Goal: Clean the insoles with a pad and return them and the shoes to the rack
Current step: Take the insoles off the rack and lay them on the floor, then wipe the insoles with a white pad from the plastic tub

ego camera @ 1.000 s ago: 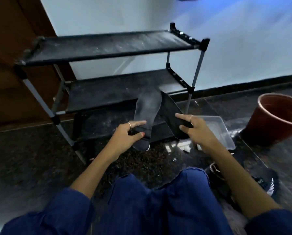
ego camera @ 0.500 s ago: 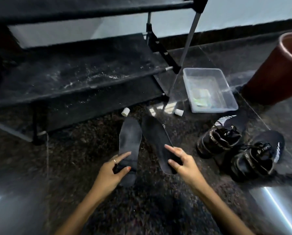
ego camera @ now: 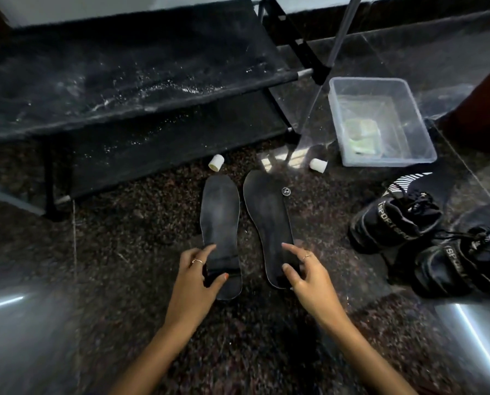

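Observation:
Two dark insoles lie side by side on the speckled floor, the left insole (ego camera: 220, 215) and the right insole (ego camera: 268, 220), toes toward the rack (ego camera: 124, 81). My left hand (ego camera: 198, 280) pinches the left insole's heel between thumb and fingers. My right hand (ego camera: 309, 277) has thumb and forefinger on the heel of the right insole. A green pad (ego camera: 363, 136) lies in a clear plastic tub (ego camera: 420, 121) at the upper right. Two black sport shoes, one (ego camera: 394, 220) nearer the tub and one (ego camera: 460, 260) nearer me, stand at the right.
The black rack's lower shelves look dusty. Two white caps (ego camera: 216, 162) (ego camera: 318, 165) lie on the floor near the rack's foot, and a small round metal piece (ego camera: 286, 191) sits beside the right insole. A brown pot (ego camera: 483, 109) stands at the far right edge.
Both hands brought the insoles down from in front of the rack to the floor, where they now lie flat. The view tilted down and closer.

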Tool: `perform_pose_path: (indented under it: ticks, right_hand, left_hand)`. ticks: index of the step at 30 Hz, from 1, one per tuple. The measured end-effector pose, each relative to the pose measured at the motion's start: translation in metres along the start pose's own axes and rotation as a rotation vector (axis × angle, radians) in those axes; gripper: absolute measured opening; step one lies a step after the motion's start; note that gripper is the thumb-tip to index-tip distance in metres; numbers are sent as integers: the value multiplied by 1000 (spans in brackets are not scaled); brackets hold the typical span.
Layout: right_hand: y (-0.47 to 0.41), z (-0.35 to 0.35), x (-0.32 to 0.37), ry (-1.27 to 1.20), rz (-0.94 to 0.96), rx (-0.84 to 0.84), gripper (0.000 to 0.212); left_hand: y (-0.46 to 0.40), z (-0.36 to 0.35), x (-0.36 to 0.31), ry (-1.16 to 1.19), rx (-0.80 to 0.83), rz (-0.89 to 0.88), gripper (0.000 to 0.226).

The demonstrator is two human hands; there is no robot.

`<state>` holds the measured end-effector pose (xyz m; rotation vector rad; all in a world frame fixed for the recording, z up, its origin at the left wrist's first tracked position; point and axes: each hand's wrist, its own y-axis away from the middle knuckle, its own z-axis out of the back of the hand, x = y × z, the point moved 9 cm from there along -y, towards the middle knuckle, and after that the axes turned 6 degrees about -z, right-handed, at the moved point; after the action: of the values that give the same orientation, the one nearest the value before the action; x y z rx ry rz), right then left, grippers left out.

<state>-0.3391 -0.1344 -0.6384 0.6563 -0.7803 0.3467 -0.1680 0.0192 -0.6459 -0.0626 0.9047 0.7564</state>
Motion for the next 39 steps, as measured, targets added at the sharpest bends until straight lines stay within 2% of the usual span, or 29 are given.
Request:
perform_pose_path:
  ticks: [3, 6, 8, 12, 15, 18, 23, 28, 35, 39]
  right_hand:
    - [5, 10, 4, 251, 17, -113, 27]
    - [0, 17, 16, 385, 67, -99, 23]
    - [-13, 34, 34, 387, 138, -124, 20]
    - [-56, 107, 73, 310, 188, -336, 15]
    - [-96, 162, 84, 312, 132, -447, 17]
    - [-138, 205, 74, 415, 42, -505, 21]
    - [-190, 237, 55, 530, -33, -488, 25]
    - [-223, 221, 50, 633, -18, -322, 26]
    - [-245, 198, 52, 864, -133, -205, 43]
    - [-248, 189, 54, 998, -133, -202, 41]
  left_hand:
    - [-2, 9, -7, -260, -36, 15, 76]
    - [-12, -1, -8, -440, 106, 45, 92]
    - [-20, -8, -6, -492, 198, 74, 98]
    - [-34, -11, -6, -609, 275, 91, 102]
    - [-39, -15, -5, -599, 300, 99, 102]
    - [-41, -19, -4, -601, 330, 107, 102]
    - [-43, -21, -2, -652, 367, 108, 102]
    - [-45, -23, 2, -625, 417, 151, 100]
    - [-46, -24, 5, -603, 446, 171, 101]
    - [-47, -26, 8, -606, 476, 182, 102]
